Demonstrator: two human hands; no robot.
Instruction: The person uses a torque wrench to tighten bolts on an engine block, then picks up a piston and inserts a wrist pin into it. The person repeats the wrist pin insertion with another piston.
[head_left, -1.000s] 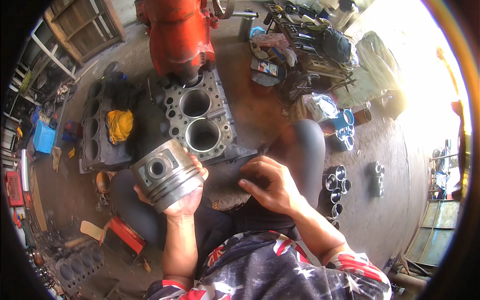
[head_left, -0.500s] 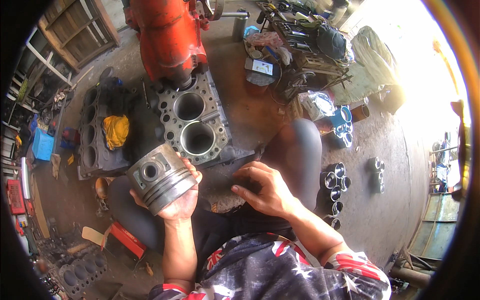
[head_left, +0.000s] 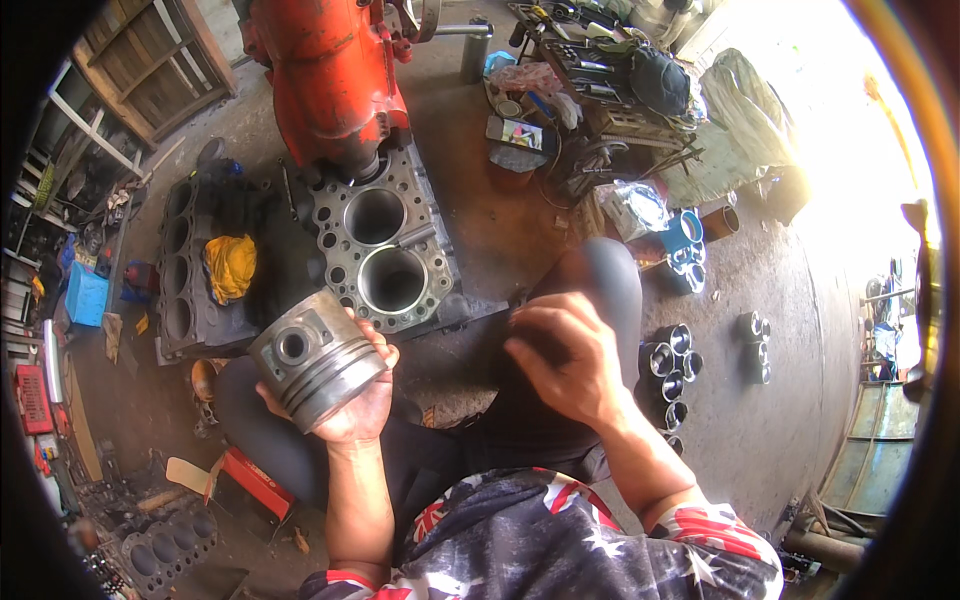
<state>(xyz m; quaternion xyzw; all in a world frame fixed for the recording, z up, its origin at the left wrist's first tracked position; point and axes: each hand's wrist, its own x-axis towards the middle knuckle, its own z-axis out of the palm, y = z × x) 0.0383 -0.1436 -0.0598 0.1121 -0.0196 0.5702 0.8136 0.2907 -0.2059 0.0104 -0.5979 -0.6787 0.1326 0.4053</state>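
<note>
A grey metal piston (head_left: pixel 318 362), with ring grooves and a round pin hole in its side, rests tilted in my left hand (head_left: pixel 365 412). My fingers and thumb reach round its lower side. Lifted over my bent right knee is my right hand (head_left: pixel 575 360), slightly blurred, its fingers loosely curled, the thumb apart and nothing visible between them. Ahead of both hands lies an engine block (head_left: pixel 432 225) with two large open bores in view. A red machine (head_left: pixel 335 90) stands over its far end and hides the rest of the block.
Left of the block sits a darker engine block (head_left: pixel 178 335) with a yellow cloth (head_left: pixel 231 267) on it. Several metal rings (head_left: pixel 660 360) stand on the floor at right. A tool-covered bench (head_left: pixel 570 60) is at the back. A red box (head_left: pixel 255 482) lies by my left leg.
My right hand has moved up and to the right, away from the piston. The left hand with the piston has shifted only slightly.
</note>
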